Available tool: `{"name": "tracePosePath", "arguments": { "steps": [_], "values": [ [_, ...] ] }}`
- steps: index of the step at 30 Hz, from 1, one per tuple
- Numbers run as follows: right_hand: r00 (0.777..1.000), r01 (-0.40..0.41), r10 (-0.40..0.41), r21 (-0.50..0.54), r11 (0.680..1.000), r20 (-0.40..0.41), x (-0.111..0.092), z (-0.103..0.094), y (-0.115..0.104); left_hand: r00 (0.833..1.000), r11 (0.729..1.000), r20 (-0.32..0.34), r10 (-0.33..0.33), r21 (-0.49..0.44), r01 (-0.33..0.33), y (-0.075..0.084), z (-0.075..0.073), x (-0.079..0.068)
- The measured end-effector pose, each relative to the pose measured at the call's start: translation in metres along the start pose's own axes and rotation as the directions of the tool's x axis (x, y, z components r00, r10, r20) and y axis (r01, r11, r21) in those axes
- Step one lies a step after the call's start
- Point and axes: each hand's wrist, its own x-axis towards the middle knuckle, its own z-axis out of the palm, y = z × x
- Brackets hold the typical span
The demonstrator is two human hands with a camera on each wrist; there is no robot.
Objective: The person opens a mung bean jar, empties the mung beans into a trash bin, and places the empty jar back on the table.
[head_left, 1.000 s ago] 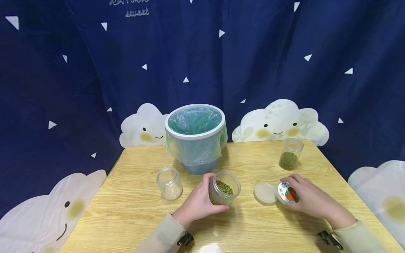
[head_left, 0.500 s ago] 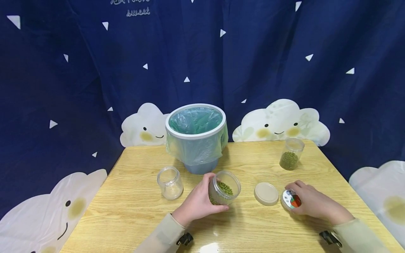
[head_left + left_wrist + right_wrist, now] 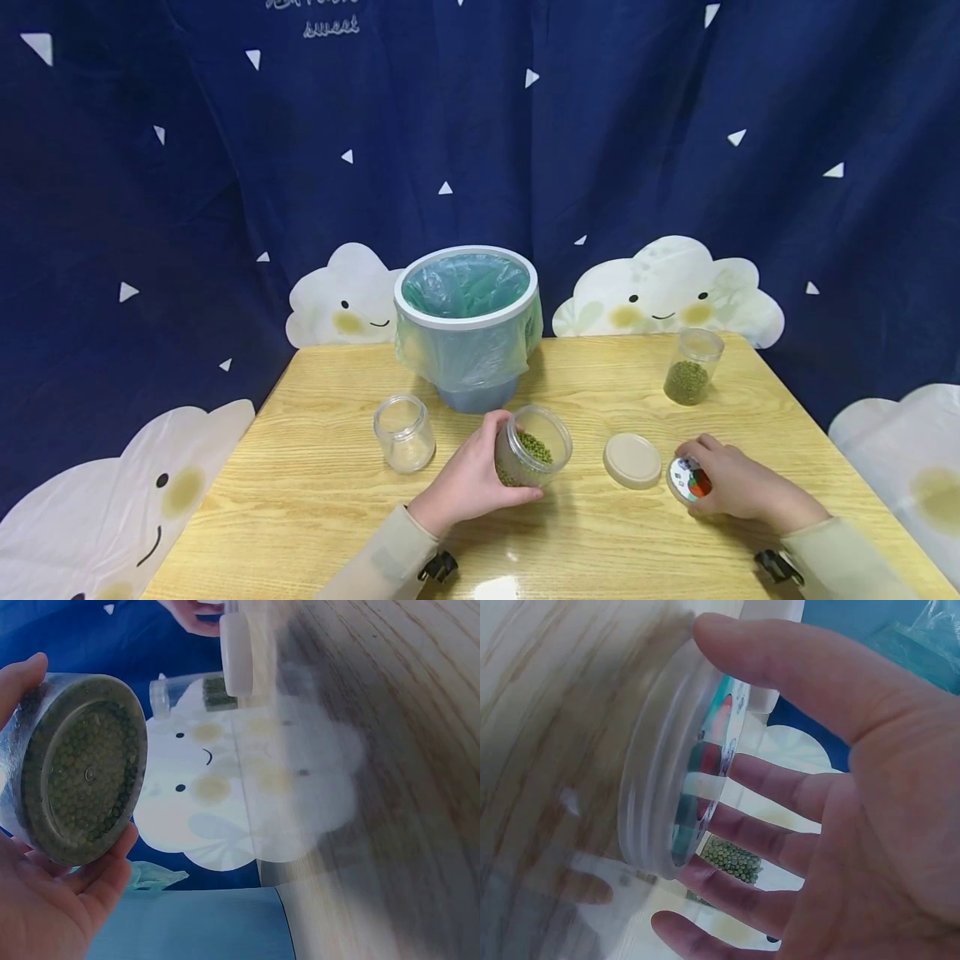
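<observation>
The left hand grips a bean jar, the right hand pinches a printed lid.

Behind the pale wood-grain table we see dark-blue cloth printed with white triangles and smiling clouds. We find a round, white-rimmed blue bin lined with translucent green plastic, an upright transparent round jar nearer us, and, far right, a transparent cylindrical jar part-filled with green beans.

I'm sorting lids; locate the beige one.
In the head view, the beige lid lies right of centre, just left of the patterned lid in the right hand.
</observation>
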Motion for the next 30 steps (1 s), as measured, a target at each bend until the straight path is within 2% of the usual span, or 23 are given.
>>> {"name": "tracePosePath", "arguments": {
  "steps": [11, 17, 23, 30],
  "values": [
    [0.999, -0.049, 0.049, -0.005, 0.999, 0.000, 0.002, 0.002, -0.002, 1.000, 1.000, 0.006, 0.002, 0.006, -0.002, 0.000, 0.002, -0.002],
    [0.999, -0.043, 0.043, 0.008, 0.999, -0.002, 0.001, 0.003, -0.002, 1.000, 1.000, -0.002, 0.010, -0.005, -0.010, -0.001, -0.002, -0.002],
    [0.999, -0.049, 0.049, -0.007, 0.999, -0.013, -0.001, -0.003, -0.005, 1.000, 1.000, 0.000, 0.000, -0.008, 0.000, 0.002, -0.011, -0.003],
    [0.994, -0.020, 0.017, -0.027, 0.999, -0.106, 0.005, -0.014, -0.018, 0.999, 1.000, -0.049, -0.017, 0.003, 0.017, 0.008, -0.031, -0.002]
  ]
}}
